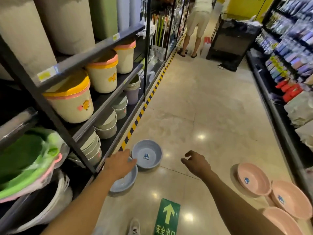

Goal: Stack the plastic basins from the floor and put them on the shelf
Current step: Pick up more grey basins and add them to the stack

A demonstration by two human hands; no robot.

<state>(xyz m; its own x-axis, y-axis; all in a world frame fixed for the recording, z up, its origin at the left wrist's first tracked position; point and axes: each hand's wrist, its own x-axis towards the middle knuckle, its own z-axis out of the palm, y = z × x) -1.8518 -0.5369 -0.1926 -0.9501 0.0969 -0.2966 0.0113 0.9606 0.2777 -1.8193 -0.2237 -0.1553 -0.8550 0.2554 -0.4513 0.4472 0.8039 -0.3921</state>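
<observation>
Now reaching down: left hand (pixel 121 164) over near blue basin (pixel 122 181), fingers at its rim, grip not clear. Right hand (pixel 196 162) loosely spread, empty. Far blue basin (pixel 147 154) touching the near one, beside shelf (pixel 108 146) at left. Pink basins (pixel 254 178) on floor, right. Likely light, stiff, slick plastic; best pinched at rim, then nested.

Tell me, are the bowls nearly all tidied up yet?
Not yet, nothing looks stacked or shelved. Two blue basins sit on the floor: the left hand reaches over the nearer blue basin, with the farther blue basin just beyond. The right hand hangs open, holding nothing. Three pink basins still wait on the floor to the right. All five still need stacking and shelving.
</observation>
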